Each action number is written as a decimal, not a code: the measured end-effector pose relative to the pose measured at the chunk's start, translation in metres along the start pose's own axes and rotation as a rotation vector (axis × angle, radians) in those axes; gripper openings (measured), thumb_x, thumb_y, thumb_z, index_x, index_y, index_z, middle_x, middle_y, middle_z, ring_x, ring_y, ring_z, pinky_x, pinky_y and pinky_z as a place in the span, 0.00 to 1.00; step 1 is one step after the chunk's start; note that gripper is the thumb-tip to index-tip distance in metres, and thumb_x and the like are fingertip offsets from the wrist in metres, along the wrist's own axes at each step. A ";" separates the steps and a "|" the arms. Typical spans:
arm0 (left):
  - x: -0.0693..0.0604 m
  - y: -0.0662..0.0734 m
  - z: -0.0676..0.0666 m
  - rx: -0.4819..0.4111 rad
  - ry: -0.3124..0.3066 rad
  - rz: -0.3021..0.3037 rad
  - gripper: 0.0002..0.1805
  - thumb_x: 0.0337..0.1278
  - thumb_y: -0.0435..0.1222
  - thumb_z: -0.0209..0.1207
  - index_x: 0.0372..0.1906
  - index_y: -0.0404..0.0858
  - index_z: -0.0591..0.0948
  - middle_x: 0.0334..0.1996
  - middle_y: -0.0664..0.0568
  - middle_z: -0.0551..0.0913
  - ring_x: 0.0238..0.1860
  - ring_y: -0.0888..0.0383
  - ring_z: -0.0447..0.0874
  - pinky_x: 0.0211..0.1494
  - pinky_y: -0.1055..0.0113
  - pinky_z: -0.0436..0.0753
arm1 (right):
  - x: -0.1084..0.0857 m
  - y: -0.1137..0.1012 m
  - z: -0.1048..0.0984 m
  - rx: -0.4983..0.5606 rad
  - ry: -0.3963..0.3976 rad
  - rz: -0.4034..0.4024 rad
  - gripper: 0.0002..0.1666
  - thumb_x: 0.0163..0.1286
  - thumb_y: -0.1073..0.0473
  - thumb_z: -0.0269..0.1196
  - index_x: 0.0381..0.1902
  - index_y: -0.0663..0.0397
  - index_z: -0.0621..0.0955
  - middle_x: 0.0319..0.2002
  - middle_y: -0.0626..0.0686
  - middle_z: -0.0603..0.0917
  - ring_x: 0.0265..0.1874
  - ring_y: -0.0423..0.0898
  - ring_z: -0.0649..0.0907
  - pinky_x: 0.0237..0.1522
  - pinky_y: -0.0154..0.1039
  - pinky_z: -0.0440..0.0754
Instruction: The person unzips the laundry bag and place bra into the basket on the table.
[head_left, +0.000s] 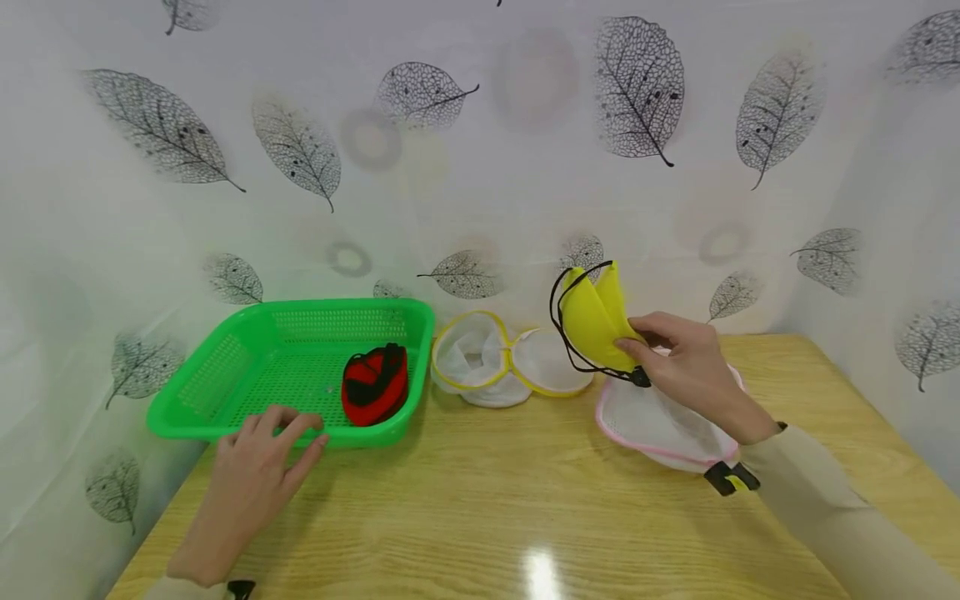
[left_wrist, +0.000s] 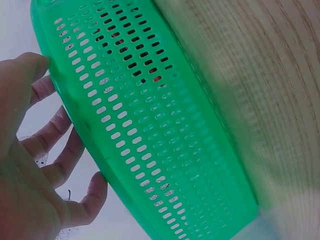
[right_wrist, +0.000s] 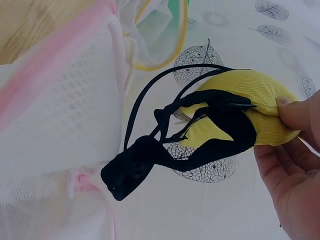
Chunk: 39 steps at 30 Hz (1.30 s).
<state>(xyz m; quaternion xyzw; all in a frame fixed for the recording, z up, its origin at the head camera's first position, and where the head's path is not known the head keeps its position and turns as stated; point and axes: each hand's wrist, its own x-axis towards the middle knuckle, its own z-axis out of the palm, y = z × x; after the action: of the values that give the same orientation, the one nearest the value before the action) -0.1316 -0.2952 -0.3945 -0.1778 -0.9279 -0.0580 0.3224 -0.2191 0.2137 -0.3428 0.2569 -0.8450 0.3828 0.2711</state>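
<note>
My right hand (head_left: 686,367) pinches a yellow bra (head_left: 596,317) by its cups, between thumb and fingers, above the table. Its black straps (right_wrist: 200,100) dangle loosely in the right wrist view. Beneath that hand lies a white mesh laundry bag (head_left: 652,425) with pink trim. My left hand (head_left: 255,475) is at the near rim of a green plastic basket (head_left: 180,429), loosely bent fingers at the edge. Inside the basket, toward its right end, sits a red and black bra (head_left: 375,387), folded up.
Between the basket and the pink-trimmed bag is a white mesh laundry bag with yellow trim (head_left: 468,354), its two round parts side by side. Everything stands on a wooden table (head_left: 480,492). Behind it hangs a pale, leaf-printed curtain (head_left: 480,192).
</note>
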 end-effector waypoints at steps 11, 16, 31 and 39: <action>0.000 0.000 0.000 0.039 -0.006 0.061 0.26 0.78 0.61 0.42 0.47 0.50 0.85 0.40 0.49 0.83 0.36 0.39 0.84 0.25 0.42 0.79 | 0.016 -0.002 0.021 0.000 -0.042 -0.175 0.14 0.57 0.75 0.73 0.38 0.56 0.89 0.33 0.48 0.89 0.30 0.35 0.83 0.37 0.20 0.78; 0.000 0.002 0.001 0.019 -0.009 0.053 0.17 0.74 0.55 0.53 0.47 0.50 0.85 0.41 0.50 0.84 0.36 0.40 0.85 0.26 0.42 0.79 | 0.026 -0.006 0.031 0.010 -0.054 -0.245 0.13 0.58 0.75 0.72 0.39 0.56 0.88 0.34 0.48 0.89 0.29 0.36 0.80 0.34 0.25 0.76; 0.002 0.006 0.004 0.018 0.032 0.011 0.13 0.63 0.50 0.63 0.45 0.49 0.87 0.39 0.49 0.85 0.35 0.42 0.83 0.27 0.42 0.78 | 0.054 -0.026 0.072 0.065 -0.063 -0.374 0.11 0.61 0.73 0.71 0.42 0.59 0.88 0.37 0.54 0.90 0.31 0.42 0.84 0.30 0.40 0.81; 0.004 0.006 0.004 0.035 0.056 0.016 0.15 0.65 0.53 0.60 0.44 0.49 0.86 0.38 0.48 0.85 0.32 0.43 0.82 0.24 0.45 0.75 | 0.067 -0.041 0.093 0.131 -0.025 -0.399 0.09 0.63 0.72 0.70 0.42 0.62 0.88 0.36 0.55 0.90 0.30 0.43 0.84 0.33 0.37 0.82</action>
<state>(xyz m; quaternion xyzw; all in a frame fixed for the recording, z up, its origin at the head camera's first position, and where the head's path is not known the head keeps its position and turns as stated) -0.1346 -0.2880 -0.3958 -0.1780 -0.9179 -0.0441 0.3518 -0.2654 0.1021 -0.3302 0.4412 -0.7538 0.3725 0.3137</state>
